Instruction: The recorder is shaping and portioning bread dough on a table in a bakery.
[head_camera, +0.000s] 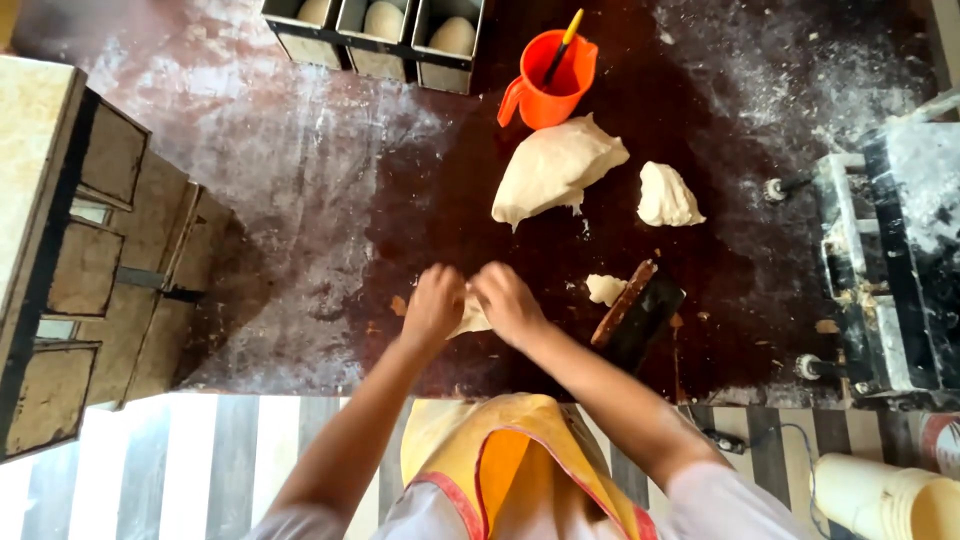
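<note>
On the floured dark table (300, 150), left hand (432, 303) and right hand (507, 300) each close their grip on one dough piece (470, 318).

Four dough pieces are lying on the worktop (300, 170): a large lump (555, 165), a smaller lump (667, 195), a scrap (604, 289), and one piece (470, 318) under two hands. Three loaf tins (375, 45) are holding dough; one orange jug (548, 82) and one scraper (640, 312) are sitting nearby.

Both hands press a small flattened piece of pale dough (470, 318) on the dark, flour-dusted wooden table (300, 180): left hand (432, 305) and right hand (507, 302) side by side. A dough scraper with a wooden handle (632, 308) lies just right. Beyond sit a large dough mass (555, 168), an orange plastic jug (547, 82) and metal loaf tins (375, 35).
</note>
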